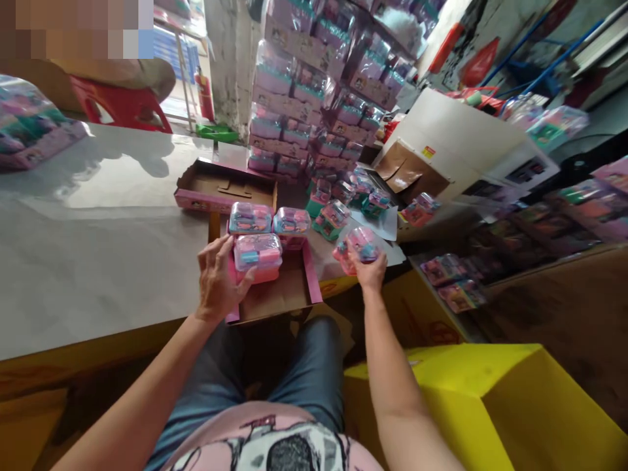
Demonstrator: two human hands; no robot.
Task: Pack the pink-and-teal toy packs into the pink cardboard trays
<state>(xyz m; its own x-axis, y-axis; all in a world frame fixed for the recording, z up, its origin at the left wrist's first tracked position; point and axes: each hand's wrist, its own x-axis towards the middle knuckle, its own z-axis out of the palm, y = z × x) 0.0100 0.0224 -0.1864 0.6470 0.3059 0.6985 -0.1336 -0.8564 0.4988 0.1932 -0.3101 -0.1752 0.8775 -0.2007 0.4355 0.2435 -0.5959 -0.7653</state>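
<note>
An open pink cardboard tray (275, 297) sits at the table's front edge before me. Two small clear-lidded plastic cases, a left one (250, 217) and a right one (291, 222), stand in its back row. My left hand (216, 278) grips the sides of a third plastic case (258, 255), with a pink base, at the tray's left side. Off to the right, my right hand (369, 267) is closed round another pink plastic case (362, 242), its fingers partly hidden. Several more cases, one a green-based case (331, 219), lie between the tray and the machine.
Behind the tray lies a second pink cardboard tray (228, 186). Tall stacks of wrapped packs (304, 98) rise at the back. A white machine (441, 137) stands to the right, a yellow box (490, 386) low at right. Across the table, a person sits on a red stool (118, 104).
</note>
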